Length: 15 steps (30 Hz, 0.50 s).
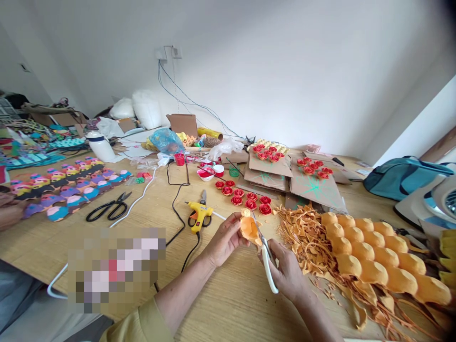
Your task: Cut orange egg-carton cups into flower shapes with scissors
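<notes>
My left hand (226, 240) pinches an orange egg-carton cup (248, 229) by its side, above the wooden table. In my right hand (285, 268) is a pair of scissors with white handles (268, 270). Their blades meet the cup's right edge. Just beyond lie several red paper roses (250, 204). To the right is a heap of orange cuttings (302, 232), beside an orange egg carton (370, 247) with many cups, bottoms up. Left of my hands rests a yellow glue gun (200, 216), with dark-handled scissors partly hidden under it.
Cardboard pieces (270, 178) bearing more roses stand at the back. Black-handled scissors (109, 208) and painted carton strips (71, 183) lie to the left, where another person's hand (10, 209) shows. Cords (178, 204) cross the table. A teal bag (402, 175) stands at right.
</notes>
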Motion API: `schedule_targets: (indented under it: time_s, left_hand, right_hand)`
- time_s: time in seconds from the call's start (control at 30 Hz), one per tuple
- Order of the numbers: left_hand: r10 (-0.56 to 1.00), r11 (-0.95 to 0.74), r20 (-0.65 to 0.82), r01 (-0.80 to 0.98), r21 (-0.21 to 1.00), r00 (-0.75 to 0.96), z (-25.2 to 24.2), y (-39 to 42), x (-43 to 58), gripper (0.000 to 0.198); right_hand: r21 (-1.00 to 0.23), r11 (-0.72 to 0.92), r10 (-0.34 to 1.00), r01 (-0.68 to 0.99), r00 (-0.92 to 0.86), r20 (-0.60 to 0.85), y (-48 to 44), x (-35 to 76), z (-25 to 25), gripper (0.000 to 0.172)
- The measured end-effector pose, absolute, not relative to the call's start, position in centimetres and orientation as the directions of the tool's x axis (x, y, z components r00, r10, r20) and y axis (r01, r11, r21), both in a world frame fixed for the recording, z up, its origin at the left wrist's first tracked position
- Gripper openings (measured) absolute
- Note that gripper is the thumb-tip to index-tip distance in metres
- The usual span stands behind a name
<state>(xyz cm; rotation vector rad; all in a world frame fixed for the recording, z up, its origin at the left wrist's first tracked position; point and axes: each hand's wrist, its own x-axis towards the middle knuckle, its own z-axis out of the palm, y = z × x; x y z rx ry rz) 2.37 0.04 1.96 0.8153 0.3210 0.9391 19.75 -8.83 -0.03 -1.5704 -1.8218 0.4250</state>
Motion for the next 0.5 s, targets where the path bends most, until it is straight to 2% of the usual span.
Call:
schedule_targets:
  time_s: [0.5]
  left_hand:
    - [0.764,0.268,0.145,-0.513,0.815,0.629,1.66,0.16,2.06,0.031]
  right_hand:
    - [-0.636,0.197,0.967,0.747,-0.041,0.251,-8.77,19.35,0.04,0.022]
